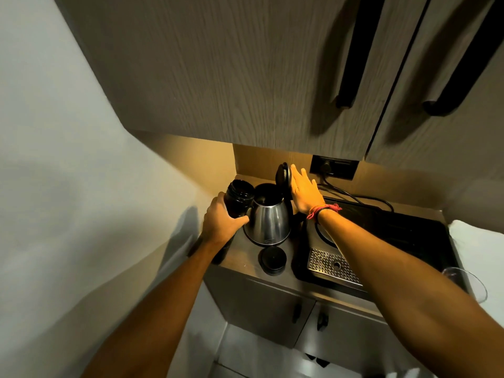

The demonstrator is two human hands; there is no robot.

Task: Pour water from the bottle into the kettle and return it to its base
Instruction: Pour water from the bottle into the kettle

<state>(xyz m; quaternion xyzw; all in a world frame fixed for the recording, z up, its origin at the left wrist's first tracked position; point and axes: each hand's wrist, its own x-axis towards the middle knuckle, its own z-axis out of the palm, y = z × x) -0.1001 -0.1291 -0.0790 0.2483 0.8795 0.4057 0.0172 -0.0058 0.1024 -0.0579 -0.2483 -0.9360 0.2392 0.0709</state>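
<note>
Our left hand (pixel 222 221) grips the uncapped bottle (pixel 239 197), its mouth just beside the kettle (pixel 268 221) standing on the bench (pixel 242 257). Our right hand (pixel 305 192), fingers spread flat, props the lid (pixel 283 174) upright. We should tip slowly, mouth over the opening.

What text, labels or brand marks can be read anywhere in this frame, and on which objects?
None can be read.
Kettle: a small mark near the bottom edge of its steel body, too small and blurred to read.
Bottle, held by the left hand: faint pale marks low on its side, unreadable.
</note>
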